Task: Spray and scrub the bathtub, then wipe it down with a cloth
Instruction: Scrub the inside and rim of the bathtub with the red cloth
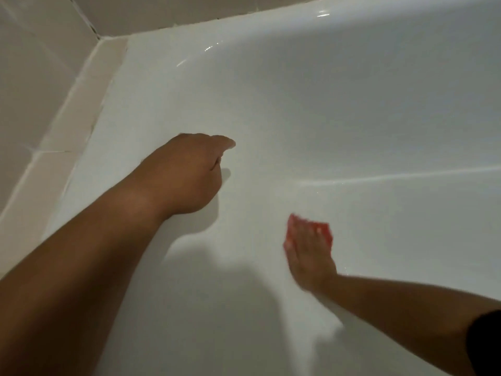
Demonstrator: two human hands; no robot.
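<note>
The white bathtub (311, 109) fills the view, its surface glossy with wet streaks. My left hand (187, 172) rests against the tub's inner wall near the left rim, fingers curled under and holding nothing, one digit poking forward. Lower right, my right hand (309, 251) lies flat with straight fingers on a small red scrub pad (324, 230), pressing it against the tub's inside. The right hand and the pad are blurred by motion. Most of the pad is hidden under the fingers.
Beige wall tiles (40, 63) meet the tub along a caulked ledge (81, 115) at the left and back. A bright wet line (406, 176) runs across the tub wall on the right. A dark sleeve (488, 340) shows on my right arm.
</note>
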